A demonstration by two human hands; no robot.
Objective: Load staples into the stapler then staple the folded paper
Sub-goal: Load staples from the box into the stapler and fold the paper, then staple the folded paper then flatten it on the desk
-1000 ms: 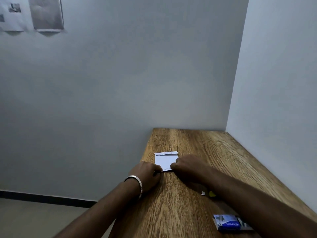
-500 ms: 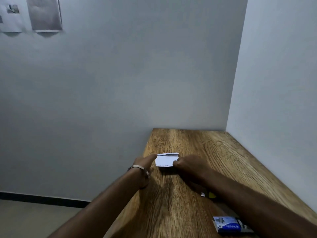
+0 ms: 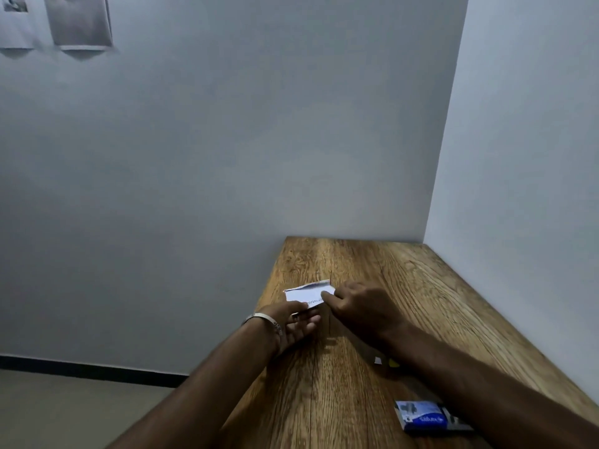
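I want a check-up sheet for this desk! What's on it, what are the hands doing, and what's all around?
Surface: wooden table, set into a wall corner.
Job's things: folded paper pinched by both hands; blue staple box near the front edge; no stapler in view.
Clutter: small white and yellow scraps beside the right forearm.
Hands: left hand, with a wrist bangle, grips the paper's near edge; right hand pinches its right side.
Cables: nothing seen.
Surroundings: grey walls, two sheets pinned on the wall up left, floor with dark skirting.
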